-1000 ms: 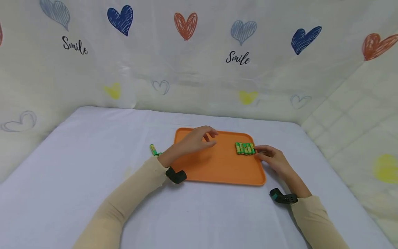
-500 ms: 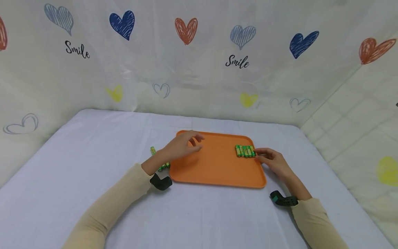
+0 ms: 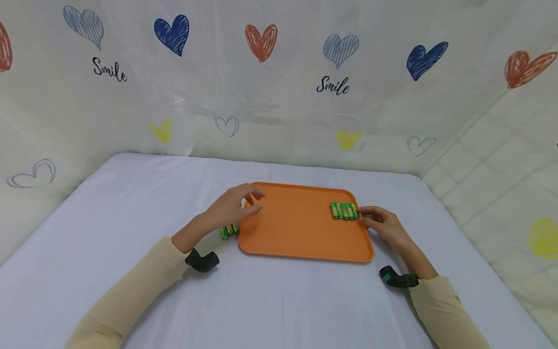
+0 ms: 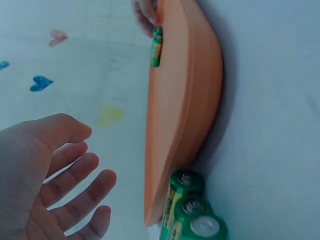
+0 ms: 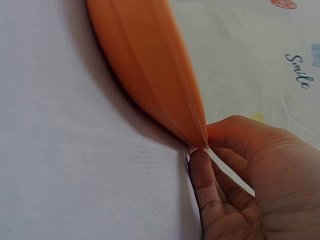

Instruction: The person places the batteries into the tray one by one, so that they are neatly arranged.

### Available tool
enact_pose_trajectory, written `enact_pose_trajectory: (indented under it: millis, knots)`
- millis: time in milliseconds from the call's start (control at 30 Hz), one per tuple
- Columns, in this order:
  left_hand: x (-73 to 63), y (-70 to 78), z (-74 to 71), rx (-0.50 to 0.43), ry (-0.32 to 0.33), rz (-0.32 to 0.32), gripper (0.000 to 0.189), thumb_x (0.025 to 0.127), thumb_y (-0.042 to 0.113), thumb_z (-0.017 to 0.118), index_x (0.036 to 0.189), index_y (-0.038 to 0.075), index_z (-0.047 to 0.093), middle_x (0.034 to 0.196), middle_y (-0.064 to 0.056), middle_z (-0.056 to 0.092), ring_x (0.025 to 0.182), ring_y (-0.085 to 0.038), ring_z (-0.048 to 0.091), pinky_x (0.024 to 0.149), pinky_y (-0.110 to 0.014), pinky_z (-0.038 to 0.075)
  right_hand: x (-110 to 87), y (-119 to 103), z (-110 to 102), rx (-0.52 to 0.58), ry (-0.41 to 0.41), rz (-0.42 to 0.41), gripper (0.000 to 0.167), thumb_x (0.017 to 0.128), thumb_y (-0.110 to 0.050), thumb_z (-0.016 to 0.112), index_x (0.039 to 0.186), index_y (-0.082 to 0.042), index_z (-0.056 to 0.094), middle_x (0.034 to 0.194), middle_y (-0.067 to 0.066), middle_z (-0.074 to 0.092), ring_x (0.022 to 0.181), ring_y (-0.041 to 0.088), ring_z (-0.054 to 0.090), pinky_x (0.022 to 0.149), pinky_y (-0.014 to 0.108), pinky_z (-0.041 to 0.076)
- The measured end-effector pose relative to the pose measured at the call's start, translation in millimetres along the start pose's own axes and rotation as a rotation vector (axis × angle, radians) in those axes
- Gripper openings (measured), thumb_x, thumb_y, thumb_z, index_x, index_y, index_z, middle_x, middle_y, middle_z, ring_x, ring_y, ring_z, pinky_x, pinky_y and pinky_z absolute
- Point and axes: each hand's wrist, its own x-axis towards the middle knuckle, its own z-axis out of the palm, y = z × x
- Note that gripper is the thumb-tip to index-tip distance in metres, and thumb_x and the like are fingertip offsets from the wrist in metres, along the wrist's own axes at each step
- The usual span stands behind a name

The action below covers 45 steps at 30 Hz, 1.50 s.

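My left hand (image 3: 228,206) hovers over the left rim of the orange tray (image 3: 296,232), its fingers loosely bent with nothing between them. Just under it, several green-and-yellow batteries (image 3: 229,230) stand on the cloth against the tray's outer left side; the left wrist view shows their ends (image 4: 186,181) close up. Inside the tray near its right side lies a neat row of several like batteries (image 3: 344,211). My right hand (image 3: 385,225) has thumb and index fingertips at the right rim, beside the row's last battery. I cannot tell whether they pinch anything there.
The table has a white cloth (image 3: 279,300) on it. Behind it hangs a pale backdrop (image 3: 279,97) printed with hearts and "Smile". A black band with a camera sits on the left wrist (image 3: 202,261) and another on the right wrist (image 3: 397,278).
My left hand has moved left from the middle of the tray to its left rim, uncovering some batteries there and covering another farther back. The right hand and the battery row have stayed put.
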Motion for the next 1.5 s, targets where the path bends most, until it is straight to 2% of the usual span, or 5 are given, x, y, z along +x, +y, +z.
enact_pose_trajectory:
  millis: [433, 733, 1000, 1167, 1500]
  knots:
    - [-36.9, -16.9, -30.5, 0.063, 0.023, -0.127, 0.028, 0.093, 0.019, 0.066, 0.117, 0.006, 0.064, 0.116, -0.008, 0.063, 0.104, -0.026, 0.056, 0.089, -0.046, 0.047, -0.5, -1, -2, 0.016, -0.01, -0.011, 0.051, 0.095, -0.026, 0.065, 0.137, 0.001, 0.051, 0.125, 0.021, 0.06, 0.088, 0.0, 0.058, 0.077, 0.016, 0.048]
    - [-60.9, -37.1, -39.8, 0.143, 0.018, -0.23, 0.036, 0.09, 0.021, 0.07, 0.121, 0.006, 0.062, 0.126, -0.013, 0.055, 0.117, -0.033, 0.048, 0.099, -0.051, 0.041, 1.5, -3, 2, -0.007, -0.01, 0.01, 0.051, 0.095, -0.027, 0.065, 0.136, 0.0, 0.052, 0.125, 0.021, 0.059, 0.089, 0.001, 0.058, 0.077, 0.017, 0.047]
    - [-65.0, -51.6, -43.5, 0.158, -0.055, -0.24, 0.041, 0.09, 0.023, 0.071, 0.124, 0.002, 0.06, 0.122, -0.014, 0.056, 0.107, -0.029, 0.054, 0.092, -0.046, 0.046, 0.3, -2, 0, -0.008, -0.008, -0.002, 0.053, 0.095, -0.027, 0.065, 0.138, 0.001, 0.051, 0.127, 0.022, 0.059, 0.087, 0.0, 0.058, 0.076, 0.017, 0.047]
    - [-64.1, -55.3, -43.5, 0.153, -0.054, -0.21, 0.036, 0.091, 0.022, 0.07, 0.119, 0.002, 0.062, 0.118, -0.012, 0.06, 0.106, -0.028, 0.055, 0.093, -0.046, 0.045, -1.0, -1, 1, -0.014, 0.001, 0.009, 0.054, 0.095, -0.028, 0.065, 0.138, 0.001, 0.05, 0.13, 0.023, 0.056, 0.088, -0.001, 0.057, 0.076, 0.016, 0.046]
    - [-66.1, -55.5, -41.4, 0.178, -0.038, -0.263, 0.042, 0.089, 0.027, 0.072, 0.122, 0.003, 0.061, 0.113, -0.011, 0.061, 0.105, -0.028, 0.056, 0.09, -0.046, 0.046, -1.3, -3, 2, 0.005, 0.001, -0.001, 0.051, 0.096, -0.025, 0.064, 0.136, 0.003, 0.051, 0.127, 0.024, 0.057, 0.087, -0.001, 0.058, 0.077, 0.016, 0.048]
